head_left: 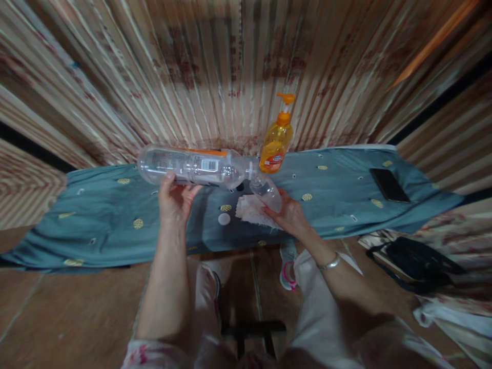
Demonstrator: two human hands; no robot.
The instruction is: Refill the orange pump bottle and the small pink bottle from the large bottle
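Observation:
My left hand (176,197) grips a large clear plastic bottle (192,168) from below. The bottle lies almost level above the cloth-covered table, and its neck points right. A barcode label with an orange strip runs along it. My right hand (286,212) is closed around a small clear plastic container (266,190), tilted with its narrow end up toward the big bottle's mouth. The two ends meet or nearly meet; I cannot tell which. Under my right hand lies a folded whitish cloth (249,209). A round white cap (224,219) rests left of that cloth.
Behind my right hand stands an orange-yellow pump bottle (274,146). A dark phone (390,184) lies at the right on the teal tablecloth (103,220). Striped curtains (215,66) hang behind the table. A black bag (418,261) is at the lower right.

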